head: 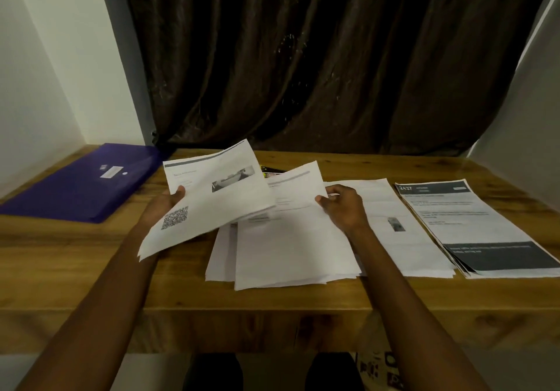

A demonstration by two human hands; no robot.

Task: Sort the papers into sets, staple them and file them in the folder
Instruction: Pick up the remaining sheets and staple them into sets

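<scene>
My left hand (165, 205) holds a few white sheets (212, 196) lifted off the table, thumb on top; the top sheet shows a QR code and a small photo. My right hand (344, 205) pinches the right edge of the top sheet (291, 208) of a loose pile (281, 257) in the middle of the table. To the right lie a white set (403, 239) and a set with dark header and footer bands (472, 227). A purple folder (81, 184) lies shut at the far left.
The wooden table (91, 269) fronts a dark brown curtain (318, 57). A small yellow and black object (271, 171), mostly hidden, peeks out behind the lifted sheets. White walls stand at both sides.
</scene>
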